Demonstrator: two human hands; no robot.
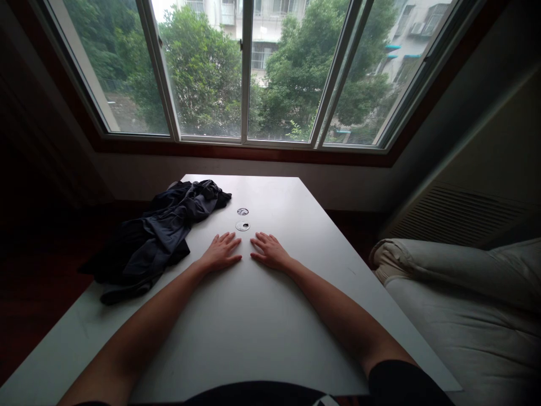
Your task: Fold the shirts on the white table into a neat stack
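My left hand (221, 251) lies flat on the white table (253, 327), fingers spread and holding nothing. Across a small gap, my right hand (270, 251) rests palm down in the same way, its fingers apart. Just beyond the fingertips is a round sticker-like disc (240, 226) with a dark spot on it. A second round disc (242, 212), patterned dark and light, lies a little farther off. To the left of my left hand, a crumpled heap of dark clothes (164, 231) covers the table's left edge; how many pieces it has, I cannot tell.
A pale padded sofa (460, 304) stands along the table's right side. Past the far table edge is a wall with a wide sliding window (245, 73). A slatted vent panel (456, 214) is at the right, and dark reddish floor (34, 304) shows at left.
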